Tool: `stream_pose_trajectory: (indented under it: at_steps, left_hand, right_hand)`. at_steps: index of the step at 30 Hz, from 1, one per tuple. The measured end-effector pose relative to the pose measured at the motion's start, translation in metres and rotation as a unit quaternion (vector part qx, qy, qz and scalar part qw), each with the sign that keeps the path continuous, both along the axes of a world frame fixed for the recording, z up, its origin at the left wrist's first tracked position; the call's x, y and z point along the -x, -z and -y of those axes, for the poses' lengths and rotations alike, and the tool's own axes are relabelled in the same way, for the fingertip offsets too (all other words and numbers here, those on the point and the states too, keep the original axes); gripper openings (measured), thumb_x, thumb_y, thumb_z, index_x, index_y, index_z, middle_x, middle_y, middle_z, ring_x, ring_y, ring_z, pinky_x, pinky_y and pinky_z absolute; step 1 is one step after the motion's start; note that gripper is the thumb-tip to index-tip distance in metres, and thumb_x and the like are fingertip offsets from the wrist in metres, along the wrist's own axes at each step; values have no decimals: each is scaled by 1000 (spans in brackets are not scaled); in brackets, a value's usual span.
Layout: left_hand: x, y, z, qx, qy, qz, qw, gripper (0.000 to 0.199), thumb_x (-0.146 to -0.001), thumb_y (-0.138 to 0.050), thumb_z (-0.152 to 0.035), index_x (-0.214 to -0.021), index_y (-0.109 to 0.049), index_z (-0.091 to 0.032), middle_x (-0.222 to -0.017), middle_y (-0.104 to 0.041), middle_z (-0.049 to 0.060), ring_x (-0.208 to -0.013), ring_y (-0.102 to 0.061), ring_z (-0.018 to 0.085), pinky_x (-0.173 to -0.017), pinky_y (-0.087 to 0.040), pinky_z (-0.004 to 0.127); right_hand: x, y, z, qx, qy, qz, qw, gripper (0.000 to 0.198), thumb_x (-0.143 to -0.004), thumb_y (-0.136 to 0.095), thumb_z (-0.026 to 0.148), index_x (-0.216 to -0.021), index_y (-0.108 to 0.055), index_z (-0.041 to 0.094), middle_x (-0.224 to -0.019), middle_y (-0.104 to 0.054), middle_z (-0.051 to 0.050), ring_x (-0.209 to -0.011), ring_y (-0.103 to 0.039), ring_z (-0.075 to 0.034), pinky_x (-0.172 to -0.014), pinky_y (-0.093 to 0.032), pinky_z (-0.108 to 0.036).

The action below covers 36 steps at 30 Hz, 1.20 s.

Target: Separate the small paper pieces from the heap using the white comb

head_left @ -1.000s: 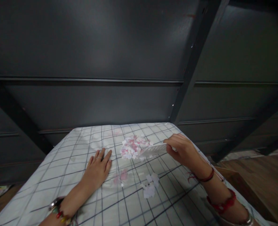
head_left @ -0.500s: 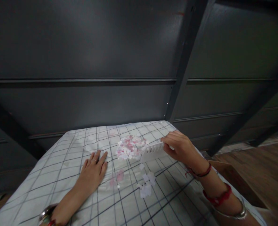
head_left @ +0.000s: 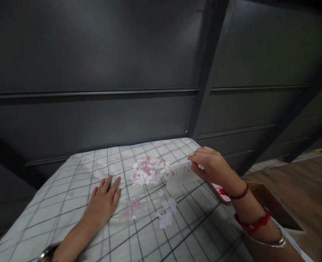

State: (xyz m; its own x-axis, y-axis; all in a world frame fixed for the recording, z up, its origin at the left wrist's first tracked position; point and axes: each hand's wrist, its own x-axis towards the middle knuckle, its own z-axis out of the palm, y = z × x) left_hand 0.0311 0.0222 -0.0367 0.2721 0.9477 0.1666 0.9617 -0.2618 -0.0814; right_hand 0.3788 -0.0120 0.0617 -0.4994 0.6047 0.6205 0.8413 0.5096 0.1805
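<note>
My right hand (head_left: pixel 212 168) grips the right end of a flat white scraper (head_left: pixel 181 177) with a row of slots along its top edge. The scraper stands roughly upright over the checked cloth, just right of a pile of white and pink paper scraps (head_left: pixel 147 173). Whether its lower edge touches the cloth is hard to tell. Nearer to me lie several loose white paper scraps (head_left: pixel 166 218). My left hand (head_left: pixel 103 202) lies flat on the cloth, left of the pile, fingers apart and holding nothing. Beside it is a faint pink patch (head_left: pixel 135 204) on the cloth.
A white cloth with dark grid lines (head_left: pixel 76 196) covers the table. Dark metal panels (head_left: pixel 95 123) rise right behind it. On the right, a pink object (head_left: pixel 223 193) shows partly under my right forearm, and a brown cardboard box (head_left: pixel 275 205) sits on the wooden floor.
The scraper in my right hand has shifted slightly right, away from the pile. The view has turned a little to the right, and the pink object now shows. My left hand stays flat.
</note>
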Motion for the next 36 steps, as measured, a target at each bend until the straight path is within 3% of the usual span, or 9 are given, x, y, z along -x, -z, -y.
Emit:
stream_pose_trajectory:
  at_steps: [8, 17, 23, 30, 36]
  left_hand:
    - [0, -2, 0, 5, -1, 2, 1000, 47, -93, -29, -28, -135, -45, -16, -141, -38, 15, -129, -33, 34, -98, -33, 49]
    - [-1, -3, 1, 8, -2, -7, 1000, 46, -93, -29, -28, -135, -44, -15, -141, -39, 16, -129, -32, 34, -98, -34, 47]
    - [0, -2, 1, 6, -2, 3, 1000, 46, -93, -30, -28, -134, -45, -15, -141, -39, 15, -129, -32, 34, -98, -33, 49]
    - [0, -4, 1, 8, 0, 0, 1000, 46, -93, -30, -28, -135, -45, -15, -141, -39, 16, -128, -33, 35, -98, -33, 48]
    - [2, 1, 0, -11, 7, 6, 1000, 46, -92, -31, -29, -133, -47, -15, -140, -41, 15, -128, -35, 33, -98, -33, 48]
  right_hand:
    - [-5, -1, 1, -29, -2, -12, 999, 20, -77, -42, 10, -66, -56, 18, -59, -54, -1, -60, -46, -15, -64, -34, -28]
    - [1, 3, -1, 0, 0, 9, 1000, 20, -77, -42, 9, -67, -57, 18, -60, -54, -1, -61, -46, -15, -64, -34, -29]
    - [-3, 2, -1, -51, 21, -13, 998, 20, -78, -43, 12, -68, -58, 19, -62, -57, -2, -62, -47, -15, -65, -36, -29]
    - [8, 5, -2, -12, 11, 4, 1000, 20, -77, -42, 10, -67, -58, 18, -61, -56, -2, -61, -47, -15, -63, -34, -29]
    - [2, 4, 0, -38, 23, -26, 999, 20, -77, -42, 11, -66, -57, 18, -62, -56, -3, -60, -45, -15, -64, -34, -29]
